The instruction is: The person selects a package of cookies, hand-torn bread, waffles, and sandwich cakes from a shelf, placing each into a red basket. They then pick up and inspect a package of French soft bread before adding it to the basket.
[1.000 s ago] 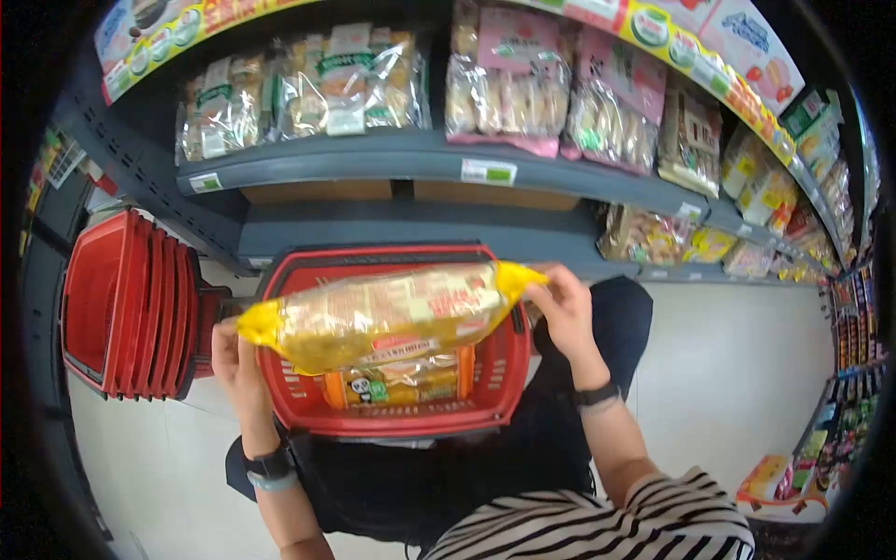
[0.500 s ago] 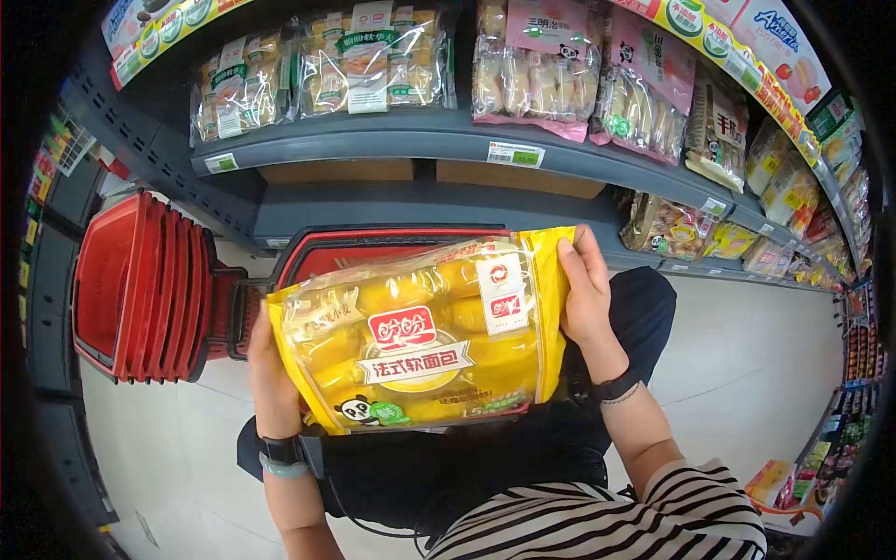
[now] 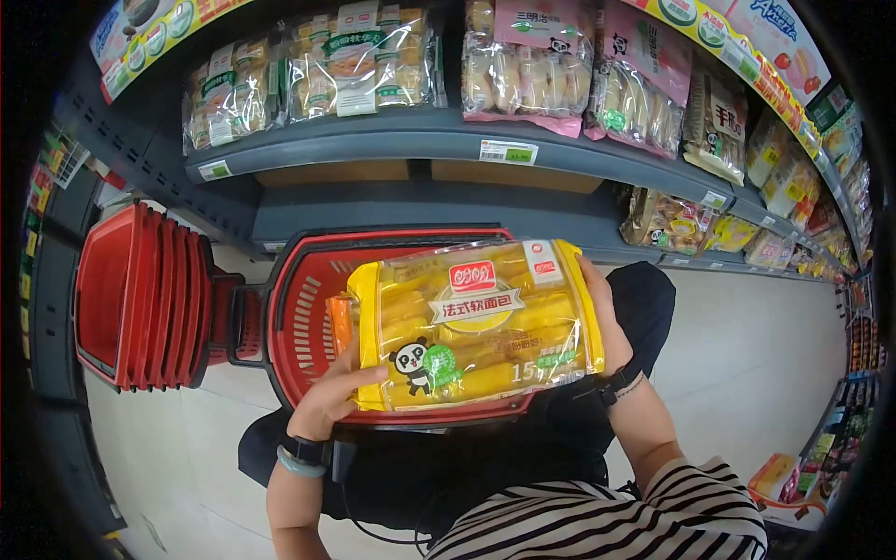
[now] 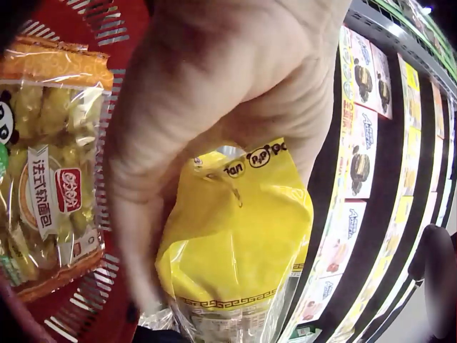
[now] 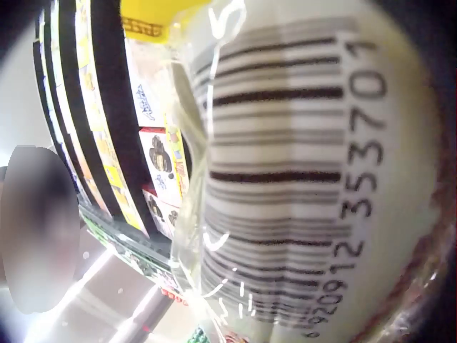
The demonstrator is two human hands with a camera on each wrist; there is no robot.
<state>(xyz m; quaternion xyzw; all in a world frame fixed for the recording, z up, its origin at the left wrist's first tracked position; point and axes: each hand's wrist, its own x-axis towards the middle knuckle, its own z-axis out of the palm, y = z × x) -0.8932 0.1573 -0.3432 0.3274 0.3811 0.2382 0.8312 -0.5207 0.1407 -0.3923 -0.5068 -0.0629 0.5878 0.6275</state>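
A yellow, clear-fronted bag of soft bread rolls [image 3: 481, 327] with a panda print is held up between both hands, front tilted towards me. My left hand [image 3: 334, 390] grips its left end, thumb lying over the front corner. In the left wrist view the left hand [image 4: 221, 93] wraps round the bag's crimped yellow end [image 4: 235, 229]. At the other end my right hand [image 3: 609, 322] holds the right edge, its fingers hidden behind the bag. A barcode [image 5: 278, 171] on the bag fills much of the right wrist view. Below is a red shopping basket [image 3: 303, 308], holding an orange-edged bread bag [image 4: 53, 171].
Nested red baskets [image 3: 140, 299] stand at the left. In front, a grey shelf [image 3: 373, 154] carries several bags of bread, including pink-topped sandwich bread [image 3: 532, 75]. More snack packs [image 3: 672, 224] lie lower right. Pale floor tiles [image 3: 747, 364] extend to the right.
The yellow bag has turned from edge-on to face me, then shifted right. The left hand has slid to its lower left corner and the right hand has moved behind the right edge.
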